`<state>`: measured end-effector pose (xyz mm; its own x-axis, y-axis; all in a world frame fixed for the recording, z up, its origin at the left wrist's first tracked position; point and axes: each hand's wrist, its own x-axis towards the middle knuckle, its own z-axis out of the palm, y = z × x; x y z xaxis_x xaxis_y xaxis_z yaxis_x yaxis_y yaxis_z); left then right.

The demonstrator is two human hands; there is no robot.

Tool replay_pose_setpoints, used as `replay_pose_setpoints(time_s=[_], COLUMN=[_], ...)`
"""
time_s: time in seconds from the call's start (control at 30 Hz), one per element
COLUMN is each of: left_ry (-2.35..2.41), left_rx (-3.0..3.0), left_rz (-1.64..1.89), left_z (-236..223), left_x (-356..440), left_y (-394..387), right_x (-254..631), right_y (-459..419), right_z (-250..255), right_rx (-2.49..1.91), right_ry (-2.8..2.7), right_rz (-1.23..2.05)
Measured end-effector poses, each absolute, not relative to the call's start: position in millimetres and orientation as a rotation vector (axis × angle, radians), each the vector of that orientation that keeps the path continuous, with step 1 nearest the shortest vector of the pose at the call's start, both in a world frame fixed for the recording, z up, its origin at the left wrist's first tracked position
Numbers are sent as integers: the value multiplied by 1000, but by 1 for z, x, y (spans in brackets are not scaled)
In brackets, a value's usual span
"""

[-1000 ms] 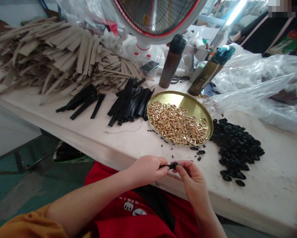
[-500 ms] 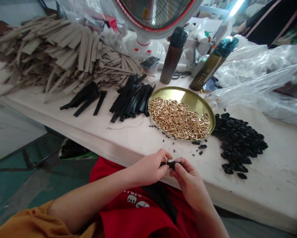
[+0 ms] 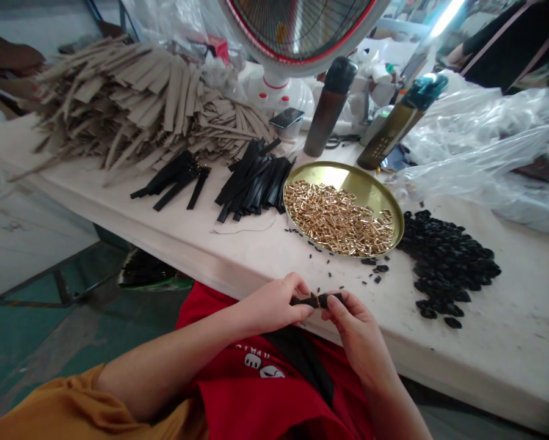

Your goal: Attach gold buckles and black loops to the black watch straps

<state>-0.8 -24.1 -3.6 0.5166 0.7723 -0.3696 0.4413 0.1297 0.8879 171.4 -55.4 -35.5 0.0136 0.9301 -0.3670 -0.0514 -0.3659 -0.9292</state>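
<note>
At the table's front edge, my left hand (image 3: 281, 302) pinches one end of a black strap (image 3: 307, 301). My right hand (image 3: 350, 311) is closed on the strap's other end, thumb on top. A small gold buckle (image 3: 319, 300) sits on the strap between my fingers; its exact shape is too small to make out. Beyond my hands stands a round gold tray (image 3: 379, 183) heaped with gold buckles (image 3: 338, 220). Black straps (image 3: 256, 183) lie in a bundle left of the tray. Black loops (image 3: 448, 263) are piled to its right.
A few black straps with gold fittings (image 3: 178, 177) lie farther left, before a large heap of grey-beige strips (image 3: 132, 104). A fan (image 3: 278, 91), two spray cans (image 3: 329, 110), a phone (image 3: 287, 117) and plastic bags (image 3: 494, 140) stand or lie at the back.
The whole scene has shifted slightly right as the head turned. My hands have drawn a little apart, and more of the strap and the gold buckle shows between them.
</note>
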Motion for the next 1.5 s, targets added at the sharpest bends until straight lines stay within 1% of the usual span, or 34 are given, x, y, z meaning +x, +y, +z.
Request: replay_pose_setpoints(time_s=[0.1,0.23,0.37,0.47,0.53,0.6,0.67,0.83,0.9,0.97,1.1,1.17,1.2,1.3,1.37,1.43,1.5], left_ry=[1125,1162,1068,926,964,1105,1199,1194,1209,1206,1089,1075,1088,1104,1061,1010,990], left_rx=[1477,1487,1540,1565,1573,1623,1698,1787,1812,1812,1663,1597,1575,1492,1363,1192,1031], left_rz=[276,311,300,349,367,351,298,179,147,132,219,268,277,254,220,207,231], left_z=[-8,-12,-6,-2,-3,-8,-14,-21,-17,-11,-1,1,1,-3,-7,-13,-18], left_x=[-1,2,0,-1,-1,1,2,3,1,-2,-5,-4,-3,-3,-4,-7,-9], left_y=[-25,-24,-19,-16,-14,-14,-13,-12,-14,-17,-25,-29,-31,-36,-38,-41,-42], right_x=[166,163,168,169,167,166,164,163,164,165,165,163,163,163,164,164,162], right_y=[-56,-57,-56,-54,-53,-52,-51,-55,-57,-59,-64,-66,-68,-74,-77,-80,-83], right_z=[-35,-33,-37,-41,-43,-45,-46,-48,-48,-46,-45,-45,-46,-50,-52,-54,-56], right_rx=[-1468,-1448,-1214,-1235,-1255,-1237,-1220,-1155,-1150,-1206,-1462,-1549,-1569,-1569,-1585,-1633,-1698], right_ry=[-945,-946,-720,-645,-642,-627,-593,-518,-530,-587,-815,-899,-941,-1069,-1113,-1163,-1269], right_rz=[1461,1457,1628,1785,1906,1987,2008,2023,1989,1888,1460,1298,1273,1368,1376,1237,1026])
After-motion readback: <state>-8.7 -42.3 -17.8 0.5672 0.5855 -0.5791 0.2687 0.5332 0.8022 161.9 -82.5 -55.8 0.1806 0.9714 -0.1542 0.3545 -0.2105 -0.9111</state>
